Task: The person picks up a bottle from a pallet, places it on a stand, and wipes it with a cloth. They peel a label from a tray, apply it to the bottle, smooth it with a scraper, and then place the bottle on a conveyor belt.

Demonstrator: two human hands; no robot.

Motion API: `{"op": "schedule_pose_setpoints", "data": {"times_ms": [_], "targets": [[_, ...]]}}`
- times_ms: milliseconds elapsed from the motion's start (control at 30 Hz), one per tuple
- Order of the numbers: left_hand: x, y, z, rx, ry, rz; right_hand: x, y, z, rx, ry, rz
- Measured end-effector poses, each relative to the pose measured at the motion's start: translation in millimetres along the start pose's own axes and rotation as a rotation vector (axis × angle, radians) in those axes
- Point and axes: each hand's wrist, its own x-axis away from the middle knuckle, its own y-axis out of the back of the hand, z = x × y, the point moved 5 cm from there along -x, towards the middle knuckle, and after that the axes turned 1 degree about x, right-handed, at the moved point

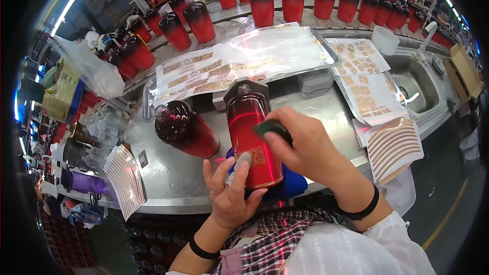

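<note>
A red glass bottle [249, 135], dark at the shoulder, lies tilted on a blue cloth [293, 184] with its neck against a dark angular holder [247, 87]. Across its lower side is a gold patterned decal [259, 156]. My left hand [232, 193] has its fingers spread, and a fingertip wearing a pale cover presses at the decal's left part. Above the bottle's right side, my right hand [305, 145] is closed on a dark green scraper [275, 129]. A second red bottle [188, 130] stands just left of the first.
Decal sheets [239, 58] rest on a tray behind the bottles. More sheets with gold strips lie right [395, 145] and left [125, 181]. Red bottles [262, 7] line a curved conveyor [234, 25] at the back. A sink [415, 84] and a plastic cup [385, 39] are far right.
</note>
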Motion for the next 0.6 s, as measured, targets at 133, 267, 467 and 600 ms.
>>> {"op": "schedule_pose_setpoints", "data": {"times_ms": [133,267,467,600], "targets": [[-0.5,1.8,0.8,-0.051,-0.011,0.015,-1.3,3.4,-8.9,0.006,-0.061,-0.028],[-18.1,15.1,-12.5,-0.143,-0.108,0.113,12.4,19.4,-17.7,-0.090,-0.258,-0.120],[-37.1,6.0,-11.2,-0.210,-0.139,0.284,28.2,17.7,-30.8,-0.229,-0.314,-0.146],[-26.1,-0.5,-11.6,-0.287,-0.182,0.252,38.1,19.4,-37.2,-0.237,-0.337,-0.157]]}}
